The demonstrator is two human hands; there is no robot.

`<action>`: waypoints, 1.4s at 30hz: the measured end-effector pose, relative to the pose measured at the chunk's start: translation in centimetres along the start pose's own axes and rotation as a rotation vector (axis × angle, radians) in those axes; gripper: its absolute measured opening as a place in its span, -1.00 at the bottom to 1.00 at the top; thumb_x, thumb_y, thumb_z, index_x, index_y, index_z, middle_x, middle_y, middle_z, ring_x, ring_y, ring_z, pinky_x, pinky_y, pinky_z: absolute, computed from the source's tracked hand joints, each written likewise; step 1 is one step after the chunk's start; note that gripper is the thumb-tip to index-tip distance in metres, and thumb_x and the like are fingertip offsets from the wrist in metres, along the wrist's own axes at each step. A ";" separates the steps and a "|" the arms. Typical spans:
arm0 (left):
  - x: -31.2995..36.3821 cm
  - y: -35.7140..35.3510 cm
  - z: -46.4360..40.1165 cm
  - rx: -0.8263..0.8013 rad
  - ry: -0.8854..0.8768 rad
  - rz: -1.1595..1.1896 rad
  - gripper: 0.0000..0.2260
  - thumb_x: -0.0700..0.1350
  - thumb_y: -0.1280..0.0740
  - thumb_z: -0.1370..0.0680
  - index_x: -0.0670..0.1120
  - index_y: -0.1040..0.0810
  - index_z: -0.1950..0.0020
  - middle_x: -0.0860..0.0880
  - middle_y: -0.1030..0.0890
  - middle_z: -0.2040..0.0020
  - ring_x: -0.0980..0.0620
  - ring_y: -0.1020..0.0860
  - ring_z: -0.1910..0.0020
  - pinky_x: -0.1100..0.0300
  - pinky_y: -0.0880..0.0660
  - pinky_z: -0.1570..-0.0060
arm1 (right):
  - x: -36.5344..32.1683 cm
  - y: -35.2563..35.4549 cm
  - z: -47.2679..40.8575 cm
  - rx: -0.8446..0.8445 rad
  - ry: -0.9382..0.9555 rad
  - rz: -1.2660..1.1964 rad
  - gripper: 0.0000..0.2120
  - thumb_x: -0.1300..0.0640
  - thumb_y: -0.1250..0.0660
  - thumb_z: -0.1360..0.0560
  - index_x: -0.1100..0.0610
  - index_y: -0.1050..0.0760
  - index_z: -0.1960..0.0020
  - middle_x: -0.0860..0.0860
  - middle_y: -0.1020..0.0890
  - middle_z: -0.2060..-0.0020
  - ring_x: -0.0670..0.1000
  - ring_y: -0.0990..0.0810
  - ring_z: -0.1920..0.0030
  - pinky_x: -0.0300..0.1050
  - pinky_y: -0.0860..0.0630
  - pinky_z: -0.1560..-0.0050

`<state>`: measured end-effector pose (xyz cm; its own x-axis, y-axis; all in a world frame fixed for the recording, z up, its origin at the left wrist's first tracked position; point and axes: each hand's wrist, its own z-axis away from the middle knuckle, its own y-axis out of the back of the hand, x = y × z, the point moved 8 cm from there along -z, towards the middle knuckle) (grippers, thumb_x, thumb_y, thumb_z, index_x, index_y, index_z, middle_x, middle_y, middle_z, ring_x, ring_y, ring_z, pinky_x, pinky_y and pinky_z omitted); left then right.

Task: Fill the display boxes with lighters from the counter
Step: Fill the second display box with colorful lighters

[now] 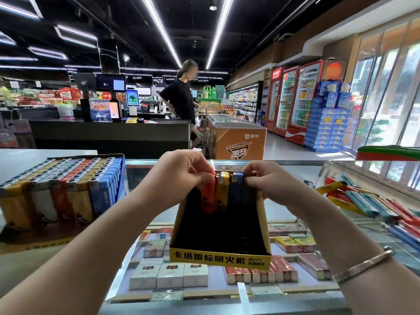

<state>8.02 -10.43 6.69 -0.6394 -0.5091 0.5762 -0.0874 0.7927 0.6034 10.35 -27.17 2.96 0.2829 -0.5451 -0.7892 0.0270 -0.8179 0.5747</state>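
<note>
- Three lighters stand upright in the back row of the display box (219,228): an orange lighter (208,194), a yellow lighter (222,192) and a blue lighter (236,189), side by side and touching.
- Her left hand (181,173) pinches the top of the orange one, fingers curled over its cap; I would say she is seating it in its slot.
- Her right hand (268,180) has its fingers curled over the far right corner of the box, just beside the blue lighter, most likely steadying the cardboard while the other hand presses.
- That box sits on the glass counter (295,169) with its yellow front lip toward her, so the black tray slopes up to the back row; most of it looks unfilled.
- Loose lighters (363,201) lie in a heap on the glass to her right, well apart from both hands, so the next one calls for a reach across.
- On her left a full display box (61,185) stands packed in colour columns, apparently done.
- Cigarette packs (172,273) show under the glass, and another person (181,96) stands behind the far till.
</note>
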 end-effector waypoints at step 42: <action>-0.8 -0.5 -0.1 -0.081 -0.093 -0.200 -0.66 -0.09 -0.47 -0.40 0.22 -0.48 -0.05 0.28 -0.48 -0.06 0.34 -0.40 -0.09 0.33 -0.34 -0.07 | 0.0 -0.2 0.0 0.000 0.024 -0.006 -0.78 0.33 -0.17 -0.54 0.07 -0.46 0.17 0.05 -0.52 0.25 -0.06 -0.45 0.35 -0.35 -0.37 0.50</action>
<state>8.67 -10.46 5.99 -0.6834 -0.6172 0.3900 -0.1600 0.6479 0.7447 10.33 -27.02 2.83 0.3057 -0.5360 -0.7869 0.0285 -0.8210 0.5702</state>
